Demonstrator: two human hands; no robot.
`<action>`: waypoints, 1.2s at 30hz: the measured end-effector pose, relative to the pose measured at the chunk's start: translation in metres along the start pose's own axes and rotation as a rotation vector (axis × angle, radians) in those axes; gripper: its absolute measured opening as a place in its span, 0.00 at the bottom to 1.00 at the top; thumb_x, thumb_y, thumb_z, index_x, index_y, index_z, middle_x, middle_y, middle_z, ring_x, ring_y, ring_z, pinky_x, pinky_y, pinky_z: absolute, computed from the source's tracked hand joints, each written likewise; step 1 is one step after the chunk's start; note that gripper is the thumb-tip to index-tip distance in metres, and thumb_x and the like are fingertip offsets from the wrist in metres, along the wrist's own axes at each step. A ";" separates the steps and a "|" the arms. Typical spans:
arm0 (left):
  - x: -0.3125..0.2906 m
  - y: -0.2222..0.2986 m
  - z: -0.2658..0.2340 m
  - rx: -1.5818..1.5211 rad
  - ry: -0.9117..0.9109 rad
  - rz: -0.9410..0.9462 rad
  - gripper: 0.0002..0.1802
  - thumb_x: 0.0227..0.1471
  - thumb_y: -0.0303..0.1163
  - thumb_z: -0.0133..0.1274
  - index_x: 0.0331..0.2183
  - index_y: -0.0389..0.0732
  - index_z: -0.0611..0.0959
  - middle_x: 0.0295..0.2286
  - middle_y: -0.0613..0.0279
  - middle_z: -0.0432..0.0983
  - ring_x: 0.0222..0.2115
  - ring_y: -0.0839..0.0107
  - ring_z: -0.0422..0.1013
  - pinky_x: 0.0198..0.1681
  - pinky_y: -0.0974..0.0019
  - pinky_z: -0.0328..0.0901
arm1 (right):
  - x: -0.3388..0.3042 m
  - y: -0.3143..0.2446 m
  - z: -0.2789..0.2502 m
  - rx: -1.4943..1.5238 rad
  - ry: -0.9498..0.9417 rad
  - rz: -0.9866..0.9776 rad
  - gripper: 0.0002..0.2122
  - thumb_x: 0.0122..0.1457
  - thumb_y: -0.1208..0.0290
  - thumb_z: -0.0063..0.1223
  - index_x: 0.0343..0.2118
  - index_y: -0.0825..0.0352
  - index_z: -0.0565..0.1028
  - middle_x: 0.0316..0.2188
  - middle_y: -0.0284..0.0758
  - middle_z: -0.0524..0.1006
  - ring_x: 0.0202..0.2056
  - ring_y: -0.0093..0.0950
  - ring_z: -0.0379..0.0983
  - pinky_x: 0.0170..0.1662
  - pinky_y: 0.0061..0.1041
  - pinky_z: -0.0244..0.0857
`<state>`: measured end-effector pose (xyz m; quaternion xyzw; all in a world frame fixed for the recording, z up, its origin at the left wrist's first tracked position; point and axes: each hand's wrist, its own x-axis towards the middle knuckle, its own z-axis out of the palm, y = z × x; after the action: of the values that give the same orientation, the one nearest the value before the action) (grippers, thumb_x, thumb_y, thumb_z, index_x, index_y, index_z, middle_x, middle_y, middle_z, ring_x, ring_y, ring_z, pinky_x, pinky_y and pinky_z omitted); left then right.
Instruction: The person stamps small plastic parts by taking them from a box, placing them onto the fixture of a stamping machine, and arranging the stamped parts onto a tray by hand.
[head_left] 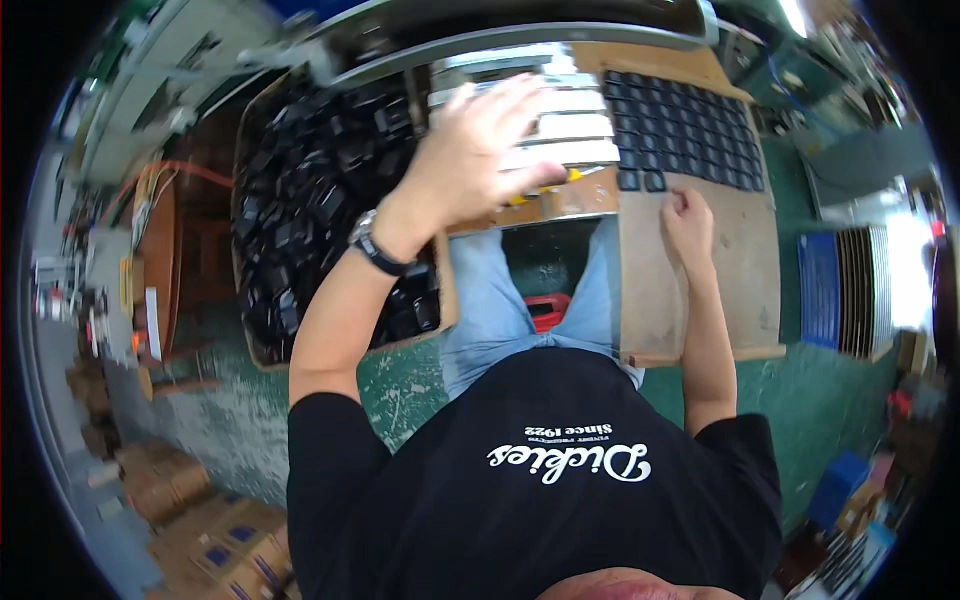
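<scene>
My left hand (pixel 470 155), with a watch (pixel 376 246) on its wrist, hovers over a stack of pale metal bars (pixel 575 127) in the middle. Its fingers are stretched apart and slightly blurred, and I see nothing in them; the thumb is by a small yellow part (pixel 573 175). On the brown board (pixel 735 270) at the right, small black rounded-square pieces (pixel 685 125) lie in close rows. Just below the near row is my right hand (pixel 688 222), fingers curled together near a single black piece (pixel 655 182). Whatever those fingers may hold is hidden.
A large cardboard box (pixel 445 300) full of glossy black parts (pixel 325 200) stands at the left. A grey metal bar (pixel 520 45) crosses the far side. Blue and brown panels (pixel 850 292) stand on the floor at the right, and cartons (pixel 225 535) are piled at lower left.
</scene>
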<state>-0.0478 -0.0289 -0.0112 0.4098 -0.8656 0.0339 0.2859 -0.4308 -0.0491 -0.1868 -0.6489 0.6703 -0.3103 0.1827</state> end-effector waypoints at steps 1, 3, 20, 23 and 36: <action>-0.003 0.004 0.007 0.064 -0.013 0.016 0.45 0.65 0.60 0.57 0.66 0.31 0.74 0.68 0.43 0.66 0.68 0.49 0.64 0.68 0.50 0.59 | 0.000 0.004 0.001 -0.020 0.002 -0.027 0.14 0.61 0.72 0.56 0.46 0.72 0.83 0.34 0.42 0.84 0.33 0.40 0.78 0.41 0.35 0.74; -0.005 0.008 0.014 0.122 -0.049 0.009 0.53 0.67 0.69 0.47 0.71 0.32 0.66 0.73 0.44 0.58 0.74 0.51 0.53 0.70 0.39 0.53 | 0.003 0.021 0.001 -0.020 0.027 -0.037 0.14 0.62 0.71 0.57 0.47 0.72 0.84 0.33 0.42 0.83 0.32 0.36 0.76 0.41 0.32 0.73; -0.179 -0.126 -0.123 0.218 0.109 -0.463 0.27 0.48 0.14 0.47 0.49 0.36 0.88 0.55 0.56 0.84 0.56 0.51 0.77 0.62 0.56 0.70 | 0.000 0.016 0.001 0.033 0.017 -0.061 0.11 0.64 0.71 0.60 0.45 0.73 0.83 0.28 0.36 0.79 0.29 0.29 0.73 0.38 0.28 0.71; -0.202 -0.144 -0.107 0.194 -0.017 -0.439 0.29 0.48 0.14 0.47 0.53 0.34 0.85 0.58 0.53 0.81 0.60 0.49 0.74 0.66 0.56 0.67 | -0.007 0.012 0.001 0.006 0.094 -0.092 0.11 0.63 0.73 0.60 0.43 0.74 0.83 0.29 0.39 0.80 0.29 0.31 0.74 0.38 0.30 0.72; -0.170 -0.108 -0.073 0.024 0.084 -0.525 0.18 0.58 0.18 0.55 0.51 0.33 0.83 0.51 0.51 0.82 0.52 0.49 0.76 0.59 0.57 0.70 | 0.011 -0.133 -0.027 0.746 0.166 -0.260 0.09 0.64 0.83 0.59 0.46 0.70 0.82 0.33 0.29 0.78 0.29 0.17 0.69 0.32 0.15 0.65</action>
<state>0.1499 0.0382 -0.0579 0.6220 -0.7165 -0.0142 0.3155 -0.3489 -0.0508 -0.0778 -0.5904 0.4365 -0.6040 0.3101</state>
